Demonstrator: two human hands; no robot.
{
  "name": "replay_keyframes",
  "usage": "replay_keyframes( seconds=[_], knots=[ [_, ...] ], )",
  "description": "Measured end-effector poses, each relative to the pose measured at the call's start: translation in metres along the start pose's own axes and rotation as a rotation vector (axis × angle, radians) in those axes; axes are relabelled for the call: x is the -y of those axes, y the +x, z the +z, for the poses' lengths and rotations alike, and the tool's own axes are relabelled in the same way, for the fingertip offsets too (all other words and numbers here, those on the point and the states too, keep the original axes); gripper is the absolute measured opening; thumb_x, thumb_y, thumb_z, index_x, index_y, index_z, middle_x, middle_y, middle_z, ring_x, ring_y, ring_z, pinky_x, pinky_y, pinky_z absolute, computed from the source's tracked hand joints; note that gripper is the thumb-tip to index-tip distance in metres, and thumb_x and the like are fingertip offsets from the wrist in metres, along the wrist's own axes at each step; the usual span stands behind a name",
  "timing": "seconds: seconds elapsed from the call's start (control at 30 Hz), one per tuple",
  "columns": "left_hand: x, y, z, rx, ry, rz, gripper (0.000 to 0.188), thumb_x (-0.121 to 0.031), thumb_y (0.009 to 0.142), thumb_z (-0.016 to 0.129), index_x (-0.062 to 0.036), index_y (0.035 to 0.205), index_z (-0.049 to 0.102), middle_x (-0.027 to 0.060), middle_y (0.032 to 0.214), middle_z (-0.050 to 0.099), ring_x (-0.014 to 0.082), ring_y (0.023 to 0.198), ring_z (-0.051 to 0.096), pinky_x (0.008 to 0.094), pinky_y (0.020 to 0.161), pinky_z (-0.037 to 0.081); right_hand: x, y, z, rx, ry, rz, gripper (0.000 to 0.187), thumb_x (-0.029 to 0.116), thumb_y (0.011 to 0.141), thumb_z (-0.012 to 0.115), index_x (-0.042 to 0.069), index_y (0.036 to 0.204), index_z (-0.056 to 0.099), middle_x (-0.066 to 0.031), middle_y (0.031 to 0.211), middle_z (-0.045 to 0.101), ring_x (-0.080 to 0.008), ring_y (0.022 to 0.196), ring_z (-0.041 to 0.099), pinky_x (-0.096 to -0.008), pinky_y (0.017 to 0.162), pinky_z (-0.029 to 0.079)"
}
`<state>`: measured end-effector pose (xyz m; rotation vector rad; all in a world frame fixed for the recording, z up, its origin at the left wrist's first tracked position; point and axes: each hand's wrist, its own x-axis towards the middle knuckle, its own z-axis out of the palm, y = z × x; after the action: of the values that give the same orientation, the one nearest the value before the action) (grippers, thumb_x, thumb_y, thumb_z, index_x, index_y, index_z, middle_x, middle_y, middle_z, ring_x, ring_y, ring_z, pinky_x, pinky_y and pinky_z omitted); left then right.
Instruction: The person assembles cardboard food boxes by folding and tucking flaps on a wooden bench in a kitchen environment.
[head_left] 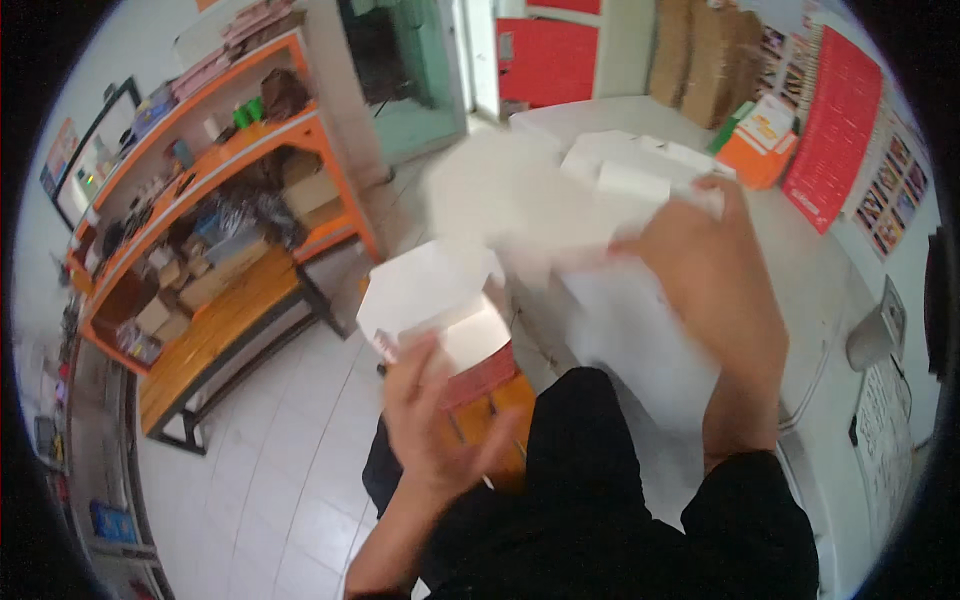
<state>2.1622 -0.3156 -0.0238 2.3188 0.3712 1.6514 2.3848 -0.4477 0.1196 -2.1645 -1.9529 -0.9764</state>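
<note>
A small white carton (475, 335) with its lid (425, 285) raised stands in front of me, above something red (480, 378). My left hand (430, 430) is at its near side, thumb and fingers apart; the fingertips overlap the carton's near edge, and I cannot tell whether they touch it. Further right, my right hand (715, 280) is raised over the white table with a flat white cardboard piece (520, 190) at its fingers. Motion smears this piece, so its outline is unclear. Beyond it lies a folded white cardboard piece (640, 165) on the table.
The white table (800, 290) runs along my right, with an orange and white box (757, 145), a red calendar (832, 130) and brown cardboard (705, 60) at its back. A wooden bench (225, 325) and an orange shelf (340, 175) stand left. A grey cup (868, 343) is at far right.
</note>
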Motion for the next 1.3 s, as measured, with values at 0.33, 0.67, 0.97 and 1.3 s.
replay_keyframes(
  seconds=[0.33,0.67,0.97,1.3],
  knots=[
    [-0.024,0.005,-0.027,0.081,-0.735,-0.755,0.032,-0.008,0.104,0.065,-0.0030,0.136,0.061,0.0099,0.109,0.072,0.0198,0.093,0.073,0.0329,0.074,0.060,0.098,-0.018,0.021,-0.091,0.894,-0.437,0.022,0.023,0.079,0.086,0.011,0.085,0.069,-0.0074,0.120,0.070,-0.0345,0.121,0.066,-0.0670,0.110,0.039],
    [-0.012,-0.040,-0.026,-0.245,-1.122,-0.829,0.023,-0.017,0.108,0.062,-0.0031,0.126,0.067,0.0117,0.122,0.073,0.0187,0.113,0.071,0.0350,0.090,0.063,0.139,-0.020,0.083,-0.380,1.133,-0.247,0.033,0.032,0.080,0.090,0.008,0.088,0.068,-0.0093,0.116,0.072,-0.0395,0.126,0.064,-0.0616,0.109,0.048],
    [-0.030,-0.044,-0.015,-0.236,-0.919,-0.775,0.026,-0.007,0.100,0.071,0.0010,0.124,0.067,0.0080,0.113,0.074,0.0159,0.102,0.069,0.0327,0.089,0.057,0.143,-0.021,0.095,-0.380,1.167,-0.159,0.034,0.021,0.084,0.090,0.006,0.101,0.065,-0.0146,0.116,0.061,-0.0396,0.122,0.062,-0.0481,0.093,0.055],
    [-0.033,0.006,-0.082,0.757,-0.059,-0.584,0.032,-0.009,0.096,0.072,-0.0096,0.127,0.068,0.0097,0.082,0.075,0.0259,0.090,0.076,0.0358,0.079,0.044,0.092,0.008,0.114,-0.381,1.355,-0.402,0.071,0.051,0.092,0.076,0.013,0.143,0.045,-0.0276,0.149,0.048,-0.0487,0.146,0.039,-0.0606,0.117,0.033]
  ],
)
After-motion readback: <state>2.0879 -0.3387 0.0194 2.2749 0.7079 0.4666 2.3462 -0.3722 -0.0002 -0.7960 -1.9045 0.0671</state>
